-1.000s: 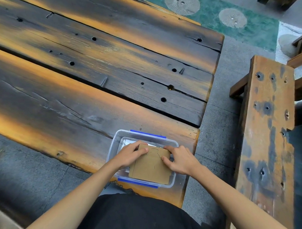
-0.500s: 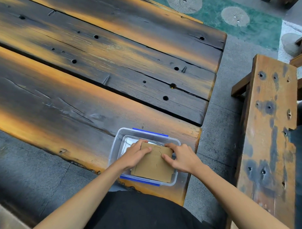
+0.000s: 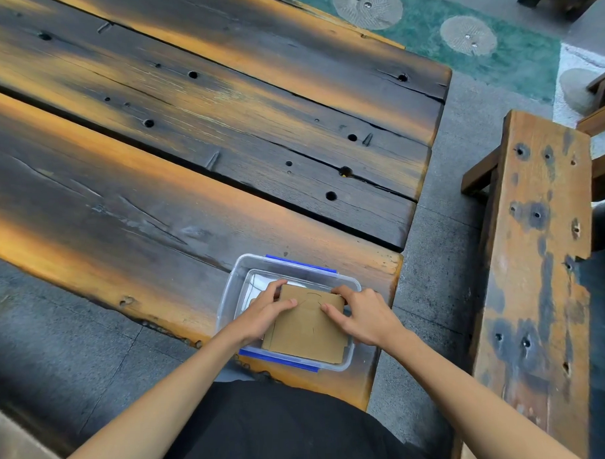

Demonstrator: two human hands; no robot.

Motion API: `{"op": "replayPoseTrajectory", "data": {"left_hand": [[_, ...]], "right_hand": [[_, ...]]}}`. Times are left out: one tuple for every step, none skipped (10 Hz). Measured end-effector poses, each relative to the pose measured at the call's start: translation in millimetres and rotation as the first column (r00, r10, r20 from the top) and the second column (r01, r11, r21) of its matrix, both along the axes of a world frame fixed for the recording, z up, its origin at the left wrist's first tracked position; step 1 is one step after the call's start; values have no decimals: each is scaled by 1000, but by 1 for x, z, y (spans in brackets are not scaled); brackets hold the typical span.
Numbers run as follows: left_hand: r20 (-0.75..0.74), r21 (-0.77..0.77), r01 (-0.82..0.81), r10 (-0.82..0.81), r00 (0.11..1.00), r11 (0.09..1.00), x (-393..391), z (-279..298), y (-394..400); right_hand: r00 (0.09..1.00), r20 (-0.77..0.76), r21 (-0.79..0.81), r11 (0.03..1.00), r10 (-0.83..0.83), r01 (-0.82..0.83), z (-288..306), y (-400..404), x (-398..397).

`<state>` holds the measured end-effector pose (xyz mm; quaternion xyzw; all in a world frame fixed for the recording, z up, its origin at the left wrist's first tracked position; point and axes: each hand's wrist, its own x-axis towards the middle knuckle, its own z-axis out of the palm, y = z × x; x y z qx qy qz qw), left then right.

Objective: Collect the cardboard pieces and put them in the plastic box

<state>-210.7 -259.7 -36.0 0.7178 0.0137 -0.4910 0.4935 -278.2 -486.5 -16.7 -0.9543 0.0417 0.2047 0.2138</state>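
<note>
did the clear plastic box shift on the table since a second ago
No. The clear plastic box sits equally near the wooden table's end edge; only the camera moved.

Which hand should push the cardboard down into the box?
Probably the left hand: it sits over the clear box opening, thumb on the cardboard. The right hand grips the cardboard's edge.

One clear rectangular plastic box (image 3: 228, 302) with two blue side clips is sitting on one dark, orange-streaked plank surface (image 3: 155, 186). One flat brown cardboard stack (image 3: 306, 328) is showing; its piece count cannot be told. Two bare hands, left hand (image 3: 266, 313) and right hand (image 3: 364, 316), are appearing. One weathered wooden bench (image 3: 538, 255) is standing alongside.
</note>
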Motion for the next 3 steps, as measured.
{"op": "replayPoseTrajectory", "data": {"left_hand": [[-16, 4, -29, 29, 999, 1000, 2, 4, 2], [12, 14, -29, 29, 1000, 999, 5, 4, 5], [108, 45, 22, -27, 994, 999, 7, 11, 7]], "right_hand": [[999, -38, 19, 1000, -13, 13, 2, 1, 1], [998, -67, 43, 999, -16, 19, 7, 2, 2], [997, 13, -41, 996, -79, 79, 5, 2, -1]]}}
